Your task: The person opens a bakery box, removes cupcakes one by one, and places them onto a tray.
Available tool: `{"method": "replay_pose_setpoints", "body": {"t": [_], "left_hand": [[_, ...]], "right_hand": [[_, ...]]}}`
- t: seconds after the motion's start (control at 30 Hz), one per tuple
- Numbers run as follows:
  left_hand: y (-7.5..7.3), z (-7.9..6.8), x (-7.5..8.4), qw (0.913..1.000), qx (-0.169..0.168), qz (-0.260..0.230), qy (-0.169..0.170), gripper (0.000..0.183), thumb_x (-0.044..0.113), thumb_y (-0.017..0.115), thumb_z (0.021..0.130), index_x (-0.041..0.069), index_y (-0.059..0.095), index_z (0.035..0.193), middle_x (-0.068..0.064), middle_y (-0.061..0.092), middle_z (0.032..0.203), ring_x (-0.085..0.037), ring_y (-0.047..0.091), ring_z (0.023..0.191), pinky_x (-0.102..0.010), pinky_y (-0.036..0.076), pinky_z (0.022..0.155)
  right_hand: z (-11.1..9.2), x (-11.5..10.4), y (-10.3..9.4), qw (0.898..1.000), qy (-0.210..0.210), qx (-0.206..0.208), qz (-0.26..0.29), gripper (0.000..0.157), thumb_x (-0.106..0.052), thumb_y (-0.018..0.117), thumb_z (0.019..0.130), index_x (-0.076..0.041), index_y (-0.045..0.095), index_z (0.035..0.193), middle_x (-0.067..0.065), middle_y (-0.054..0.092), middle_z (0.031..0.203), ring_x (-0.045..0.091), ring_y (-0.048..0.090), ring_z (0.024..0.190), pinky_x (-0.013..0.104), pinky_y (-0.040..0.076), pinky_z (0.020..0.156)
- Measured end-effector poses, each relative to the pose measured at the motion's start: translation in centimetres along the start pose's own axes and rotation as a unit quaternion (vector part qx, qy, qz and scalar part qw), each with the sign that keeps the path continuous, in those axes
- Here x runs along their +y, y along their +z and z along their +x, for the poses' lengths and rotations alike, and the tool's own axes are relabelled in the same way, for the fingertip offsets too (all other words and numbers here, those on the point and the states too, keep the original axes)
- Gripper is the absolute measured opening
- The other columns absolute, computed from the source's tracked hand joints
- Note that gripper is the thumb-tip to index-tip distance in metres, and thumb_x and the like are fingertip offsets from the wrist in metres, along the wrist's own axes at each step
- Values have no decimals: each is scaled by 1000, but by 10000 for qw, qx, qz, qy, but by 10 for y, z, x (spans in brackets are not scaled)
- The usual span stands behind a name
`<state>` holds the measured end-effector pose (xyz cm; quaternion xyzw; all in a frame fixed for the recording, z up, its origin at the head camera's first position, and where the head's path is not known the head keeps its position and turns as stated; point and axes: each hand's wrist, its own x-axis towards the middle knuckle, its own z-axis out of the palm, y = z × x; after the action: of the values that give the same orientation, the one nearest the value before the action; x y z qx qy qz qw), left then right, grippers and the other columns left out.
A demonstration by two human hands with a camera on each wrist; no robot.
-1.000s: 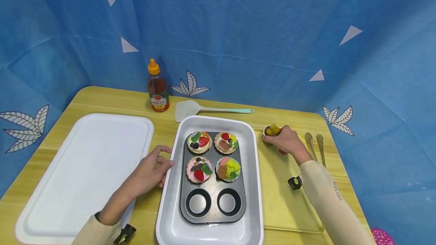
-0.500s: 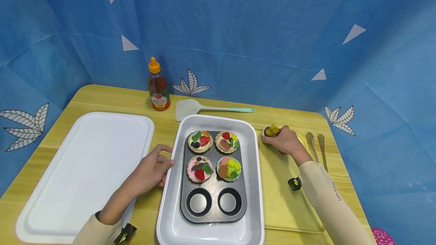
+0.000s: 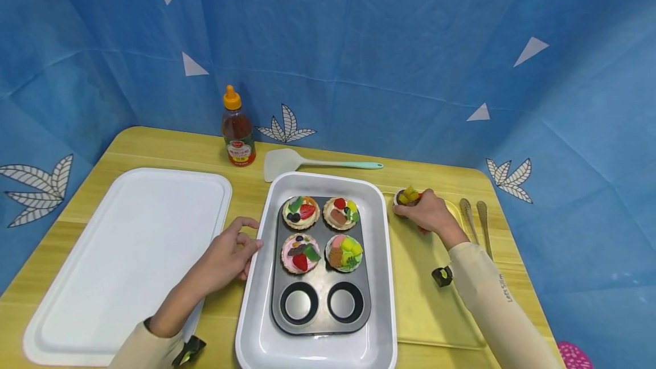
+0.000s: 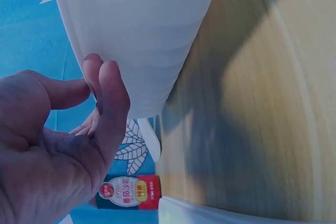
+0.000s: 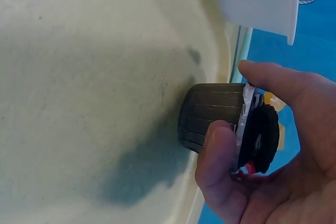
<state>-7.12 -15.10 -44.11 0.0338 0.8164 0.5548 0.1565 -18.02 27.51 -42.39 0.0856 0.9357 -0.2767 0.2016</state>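
Note:
My right hand grips a cupcake with yellow fruit pieces on top, at the far left corner of the yellow tray. In the right wrist view the cupcake's dark ribbed cup shows, thumb and fingers round its rim. On the other side, my left hand pinches the left rim of a deep white pan. Inside that pan lies a dark muffin tin. Several fruit-topped tarts, among them a pink one, fill its far and middle cups; the two nearest cups are bare.
Left of the pan lies a flat white tray. A ketchup bottle and a spatula are along the back. Two patterned metal utensils lie at the right, beside the yellow tray. A blue curtain encloses the table.

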Motion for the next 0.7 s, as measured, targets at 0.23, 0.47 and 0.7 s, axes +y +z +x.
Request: {"method": "replay_pose_setpoints", "body": {"t": [0.23,0.47,0.7], "left_hand": [[1,-1,3,10000,24,-19,-80,37,10,57,101,2,42,134,-10,59,73,-23,59,50,-36,55,46],[2,-1,3,9999,37,-84,-47,39,12,56,102,2,40,136,-11,62,78,-22,59,50,-36,55,46],[1,0,2,9999,-61,98,25,38,11,55,102,2,38,135,-11,63,79,-23,60,49,-36,55,46]], "right_hand": [[-12,-3,-6,9999,82,-8,143,95,-65,65,86,10,29,133,11,51,75,21,55,51,42,55,59],[-28,-8,-17,9992,276,-23,294,116,-74,57,86,5,7,153,6,51,65,20,54,52,40,50,66],[-46,-20,-19,9937,40,525,990,118,-76,57,83,2,6,155,8,56,62,25,59,52,41,57,66]]}}
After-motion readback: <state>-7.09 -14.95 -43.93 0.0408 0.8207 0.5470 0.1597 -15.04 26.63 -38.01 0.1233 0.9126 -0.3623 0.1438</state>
